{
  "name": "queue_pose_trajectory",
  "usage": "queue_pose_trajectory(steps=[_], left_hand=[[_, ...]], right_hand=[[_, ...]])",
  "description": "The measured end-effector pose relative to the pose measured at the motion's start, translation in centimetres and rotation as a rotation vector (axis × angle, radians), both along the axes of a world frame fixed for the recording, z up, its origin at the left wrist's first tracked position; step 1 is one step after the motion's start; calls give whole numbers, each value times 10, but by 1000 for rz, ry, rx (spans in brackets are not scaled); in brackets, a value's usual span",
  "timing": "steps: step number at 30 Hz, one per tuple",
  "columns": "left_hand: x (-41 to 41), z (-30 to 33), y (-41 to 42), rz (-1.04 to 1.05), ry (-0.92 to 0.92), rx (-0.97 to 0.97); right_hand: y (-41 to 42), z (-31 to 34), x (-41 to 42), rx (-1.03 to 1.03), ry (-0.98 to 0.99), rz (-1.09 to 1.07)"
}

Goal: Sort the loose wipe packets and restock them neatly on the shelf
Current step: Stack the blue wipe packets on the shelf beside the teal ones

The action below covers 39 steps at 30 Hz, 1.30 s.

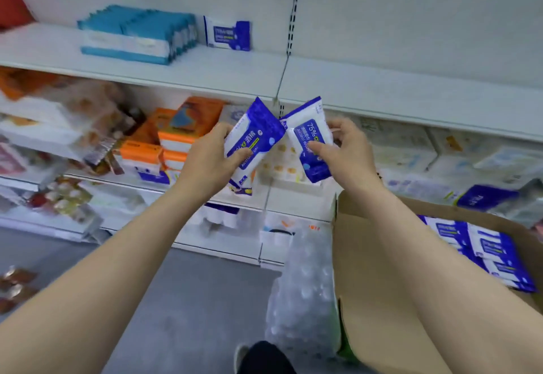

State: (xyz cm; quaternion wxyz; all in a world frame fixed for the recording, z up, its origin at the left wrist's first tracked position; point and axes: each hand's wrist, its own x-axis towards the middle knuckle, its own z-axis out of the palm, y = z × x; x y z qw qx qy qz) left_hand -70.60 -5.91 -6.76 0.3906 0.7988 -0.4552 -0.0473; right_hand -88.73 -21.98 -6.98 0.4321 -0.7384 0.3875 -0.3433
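Packets (487, 251) in box (361, 244), right

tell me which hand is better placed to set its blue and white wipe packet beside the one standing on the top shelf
Probably left. The left hand holds its blue and white wipe packet more directly below the lone upright blue and white packet on the white top shelf; the right hand is further right.

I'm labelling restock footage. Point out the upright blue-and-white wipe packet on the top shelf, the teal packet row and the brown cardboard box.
Upright blue-and-white wipe packet (227, 35): head view, front face.
Teal packet row (138, 34): head view, top edges.
Brown cardboard box (373, 256): head view, near wall.
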Motion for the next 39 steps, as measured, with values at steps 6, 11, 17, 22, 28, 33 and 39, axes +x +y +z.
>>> queue_pose_trajectory(steps=[6, 11, 17, 22, 28, 33, 39], left_hand=[[78, 22, -29, 13, -37, -8], [159, 42, -88, -34, -71, 1], [253, 70, -168, -46, -7, 65], [319, 66, -221, -86, -103, 139], [371, 64, -291, -201, -306, 258], [397, 67, -326, -271, -553, 318], [408, 66, -335, -279, -761, 247]], right_hand=[[-26, 25, 81, -74, -31, 8], [-74, 42, 158, -99, -81, 1], [-156, 69, 235, -115, 77, -59], [-194, 74, 276, -186, 183, -89], [-217, 68, 297, -184, 246, -163], [-223, 75, 300, -199, 290, -215], [-225, 82, 320, -214, 321, -205]])
